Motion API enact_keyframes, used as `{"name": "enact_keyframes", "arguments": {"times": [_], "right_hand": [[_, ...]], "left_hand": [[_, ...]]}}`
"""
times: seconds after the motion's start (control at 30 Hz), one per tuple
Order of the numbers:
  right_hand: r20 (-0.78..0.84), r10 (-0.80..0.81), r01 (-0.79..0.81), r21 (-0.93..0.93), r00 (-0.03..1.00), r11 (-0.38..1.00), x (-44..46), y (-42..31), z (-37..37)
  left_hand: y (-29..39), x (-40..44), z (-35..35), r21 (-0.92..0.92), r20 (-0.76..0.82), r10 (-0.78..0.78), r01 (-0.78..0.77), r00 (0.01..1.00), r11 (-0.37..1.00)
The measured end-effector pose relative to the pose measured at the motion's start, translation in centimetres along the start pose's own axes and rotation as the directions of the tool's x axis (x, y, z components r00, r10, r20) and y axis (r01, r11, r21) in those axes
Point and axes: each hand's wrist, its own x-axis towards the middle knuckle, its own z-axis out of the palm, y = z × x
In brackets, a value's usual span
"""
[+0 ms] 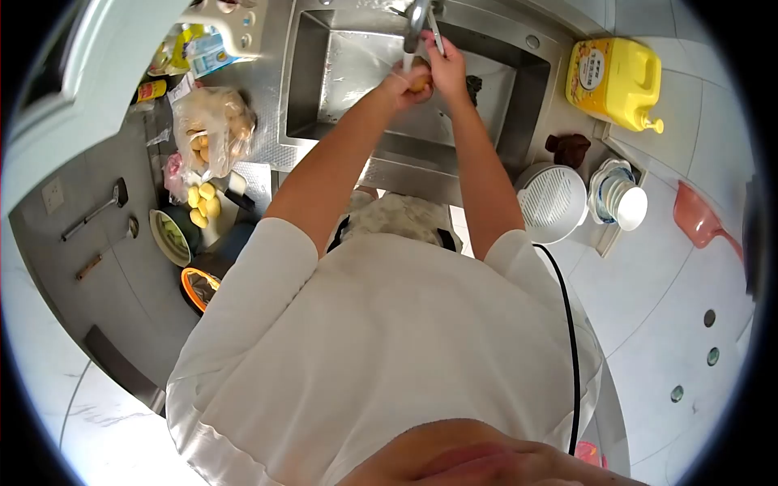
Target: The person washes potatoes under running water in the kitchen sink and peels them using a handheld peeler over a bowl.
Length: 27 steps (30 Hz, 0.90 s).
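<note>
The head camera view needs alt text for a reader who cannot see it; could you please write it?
A person's left hand holds a brownish, potato-like item over a steel sink, below the faucet; the right hand, beside it, grips a slim object. A produce bag sits left, a yellow jug right.

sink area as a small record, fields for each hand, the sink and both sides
left hand: around a brownish round item, possibly a potato
right hand: holds a slim metal piece, exact kind unclear
sink: faucet by the hands, dark clump inside
left side: clear bag of round tan produce, yellow peeled-looking pieces
right side: yellow jug, white colander, stacked bowls
</note>
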Motion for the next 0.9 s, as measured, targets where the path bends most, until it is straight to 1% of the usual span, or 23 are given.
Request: {"name": "enact_keyframes", "arguments": {"times": [0.03,0.07,0.1,0.17,0.2,0.23,0.27,0.3,0.33,0.43,0.47,0.5,0.57,0.6,0.63,0.67,0.7,0.77,0.8,0.83,0.87,0.9], "right_hand": [[-0.058,0.018,-0.018,0.011,0.998,1.000,-1.1,0.9,-0.6],[-0.007,0.204,-0.203,0.059,0.979,0.977,-2.3,1.6,-1.4],[-0.021,0.214,-0.212,0.064,0.977,0.975,-3.2,2.3,-1.6],[-0.156,0.021,0.002,0.147,0.987,0.989,-4.8,3.6,-1.4],[-0.133,0.076,-0.053,0.171,0.988,0.984,-5.6,4.2,-1.3],[-0.139,0.083,-0.058,0.172,0.987,0.983,-6.1,3.9,-1.0],[-0.097,0.225,-0.187,0.300,0.969,0.935,-6.7,3.3,-0.4],[-0.036,0.358,-0.311,0.418,0.933,0.854,-7.1,2.7,0.1],[-0.039,0.363,-0.314,0.422,0.931,0.851,-7.2,3.2,0.8],[-0.103,0.386,-0.321,0.388,0.917,0.864,-7.2,3.8,2.1],[-0.088,0.394,-0.331,0.395,0.915,0.857,-7.1,3.7,2.1],[-0.073,0.401,-0.341,0.401,0.913,0.850,-6.9,3.6,2.1],[-0.059,0.404,-0.339,0.442,0.913,0.830,-7.0,3.0,2.3],[-0.044,0.405,-0.337,0.477,0.913,0.812,-7.3,2.7,2.2],[-0.045,0.409,-0.340,0.478,0.912,0.810,-7.6,2.3,2.4],[-0.058,0.395,-0.317,0.493,0.917,0.810,-7.8,1.9,2.7],[-0.071,0.380,-0.294,0.508,0.922,0.809,-8.0,1.5,2.9],[-0.098,0.371,-0.274,0.509,0.923,0.816,-8.3,2.0,3.3],[-0.127,0.359,-0.250,0.509,0.925,0.824,-8.5,2.3,3.4],[-0.126,0.361,-0.253,0.507,0.924,0.824,-8.6,1.9,3.6],[-0.154,0.309,-0.190,0.516,0.938,0.835,-8.9,1.5,3.8],[-0.184,0.256,-0.126,0.521,0.949,0.844,-9.0,1.1,3.8]], "left_hand": [[-0.3,0.8,0.2,0.052,-0.143,0.030,-0.022,0.989,0.998],[-0.3,1.5,0.2,0.112,-0.130,0.050,-0.035,0.990,0.993],[-0.3,1.9,0.0,0.121,-0.130,0.036,-0.020,0.991,0.992],[0.5,1.7,0.0,0.033,-0.127,-0.074,0.079,0.989,0.996],[0.9,1.1,0.1,0.071,-0.132,-0.074,0.084,0.989,0.994],[0.9,1.1,-0.2,0.074,-0.132,-0.082,0.092,0.988,0.993],[1.1,1.3,-0.4,0.004,-0.137,-0.087,0.089,0.987,0.996],[1.0,1.4,-0.5,-0.067,-0.142,-0.093,0.085,0.985,0.994],[0.8,1.3,-0.5,-0.064,-0.145,-0.099,0.090,0.984,0.994],[0.6,0.4,-0.6,-0.064,-0.029,0.032,-0.034,0.999,0.997],[1.2,0.2,-0.2,0.046,-0.031,0.011,-0.009,0.999,0.999],[1.5,-0.1,0.1,0.052,-0.036,0.008,-0.006,0.999,0.999],[1.3,-0.3,0.2,0.128,0.031,0.176,-0.179,0.984,0.975],[1.6,-0.3,0.1,0.129,0.029,0.172,-0.175,0.985,0.976],[1.9,0.2,-0.3,0.176,0.060,0.175,-0.183,0.983,0.967],[2.1,0.5,-0.6,0.221,0.092,0.178,-0.194,0.980,0.956],[1.7,0.9,-0.7,0.220,0.091,0.177,-0.193,0.980,0.956],[1.1,0.6,0.3,0.234,-0.057,0.234,-0.215,0.971,0.948],[1.2,0.3,0.5,0.232,-0.059,0.233,-0.214,0.971,0.949],[1.1,0.2,0.3,0.094,-0.123,0.171,-0.160,0.978,0.983],[0.9,0.1,0.2,-0.048,-0.176,0.098,-0.108,0.979,0.993],[0.8,0.0,0.2,-0.049,-0.175,0.093,-0.103,0.980,0.993]]}}
